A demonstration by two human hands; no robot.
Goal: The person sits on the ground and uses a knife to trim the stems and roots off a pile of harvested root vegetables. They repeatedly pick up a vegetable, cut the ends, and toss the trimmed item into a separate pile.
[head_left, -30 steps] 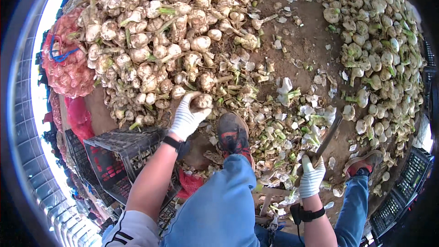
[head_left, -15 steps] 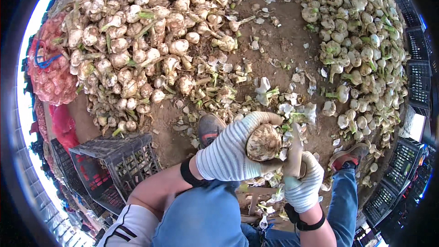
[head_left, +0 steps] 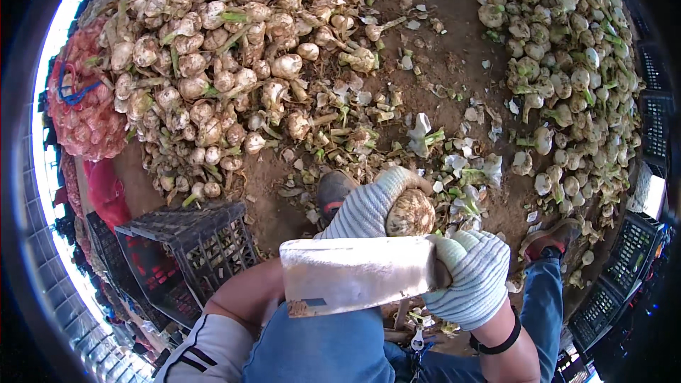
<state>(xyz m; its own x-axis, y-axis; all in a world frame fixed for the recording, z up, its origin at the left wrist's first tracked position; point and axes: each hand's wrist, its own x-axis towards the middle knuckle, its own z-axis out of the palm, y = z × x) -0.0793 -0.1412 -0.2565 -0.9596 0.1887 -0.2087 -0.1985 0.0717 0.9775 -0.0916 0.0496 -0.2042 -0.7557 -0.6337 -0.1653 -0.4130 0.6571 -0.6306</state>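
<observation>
My left hand (head_left: pixel 369 206), in a white knitted glove, grips a brown, soil-marked garlic bulb (head_left: pixel 409 214) over my lap. My right hand (head_left: pixel 466 280), gloved the same way, is closed on the handle of a broad metal cleaver (head_left: pixel 355 274). The blade lies horizontally across the view in front of my left hand, hiding its lower part and wrist. Past my hands, trimmed stalks and papery skins (head_left: pixel 461 177) are scattered on the dirty ground.
A large heap of untrimmed garlic (head_left: pixel 213 64) fills the upper left; paler bulbs (head_left: pixel 567 85) lie along the right. A red mesh sack (head_left: pixel 89 113) and black crate (head_left: pixel 188 227) stand at left, more crates (head_left: pixel 624 255) at right. My shoes (head_left: pixel 546 237) rest among the scraps.
My left hand has brought the bulb from the heap's edge toward my lap. The cleaver, earlier pointing away from me, has swung round to lie crosswise below the bulb.
</observation>
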